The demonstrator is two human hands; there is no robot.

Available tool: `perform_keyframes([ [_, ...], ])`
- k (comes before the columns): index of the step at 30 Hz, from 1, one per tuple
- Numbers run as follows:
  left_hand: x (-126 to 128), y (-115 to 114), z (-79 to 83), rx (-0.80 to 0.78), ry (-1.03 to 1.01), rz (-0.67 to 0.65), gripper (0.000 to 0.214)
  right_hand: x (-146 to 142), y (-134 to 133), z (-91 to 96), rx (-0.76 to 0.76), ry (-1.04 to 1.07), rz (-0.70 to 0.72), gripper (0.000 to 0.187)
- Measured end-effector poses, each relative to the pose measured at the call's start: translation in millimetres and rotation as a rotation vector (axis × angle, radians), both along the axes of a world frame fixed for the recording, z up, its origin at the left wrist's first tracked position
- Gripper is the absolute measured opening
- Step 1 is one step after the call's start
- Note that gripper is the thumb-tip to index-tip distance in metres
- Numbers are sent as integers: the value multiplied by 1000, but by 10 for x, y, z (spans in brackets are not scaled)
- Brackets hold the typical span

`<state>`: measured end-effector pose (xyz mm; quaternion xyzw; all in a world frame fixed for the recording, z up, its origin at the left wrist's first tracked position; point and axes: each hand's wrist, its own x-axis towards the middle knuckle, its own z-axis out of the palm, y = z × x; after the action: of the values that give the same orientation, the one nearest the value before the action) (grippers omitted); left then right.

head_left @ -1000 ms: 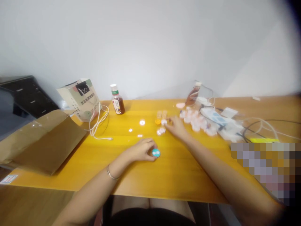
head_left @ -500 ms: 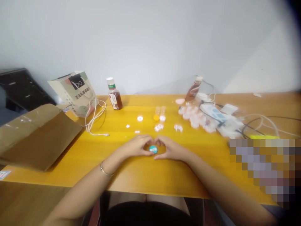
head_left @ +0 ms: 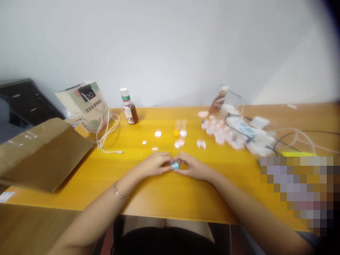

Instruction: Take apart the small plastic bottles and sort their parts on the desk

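A small round teal case (head_left: 174,165) sits on the yellow table (head_left: 186,194) in front of me. My left hand (head_left: 155,165) and my right hand (head_left: 192,167) meet over it, fingertips pinched on its two sides. A thin bracelet circles my left wrist. Just beyond the hands lie small clear lens cases (head_left: 179,143), another clear piece (head_left: 201,144), an orange cap (head_left: 175,132) and a white cap (head_left: 183,133).
A brown-drink bottle (head_left: 129,109), a paper bag (head_left: 86,104) with white cord (head_left: 107,132) and a cardboard box (head_left: 45,152) stand at left. Pink-white containers (head_left: 221,132), another bottle (head_left: 218,101), packets and cables crowd the right.
My right hand came back from the small cases farther out and joined my left hand on the teal case; both sets of fingers have closed tighter round it.
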<state>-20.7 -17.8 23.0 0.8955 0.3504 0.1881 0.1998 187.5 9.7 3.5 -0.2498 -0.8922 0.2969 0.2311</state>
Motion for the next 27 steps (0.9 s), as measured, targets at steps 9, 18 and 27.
perform_keyframes([
  [9, 140, -11, -101, 12, -9, 182, 20, -39, 10, -59, -84, -16, -128, 24],
  [18, 221, -30, -111, -7, 57, 329, 14, -52, 11, -53, -131, -19, -142, 25],
  [27, 281, -110, 4, 200, 413, 269, 23, -71, -12, -34, -129, -22, -168, 20],
])
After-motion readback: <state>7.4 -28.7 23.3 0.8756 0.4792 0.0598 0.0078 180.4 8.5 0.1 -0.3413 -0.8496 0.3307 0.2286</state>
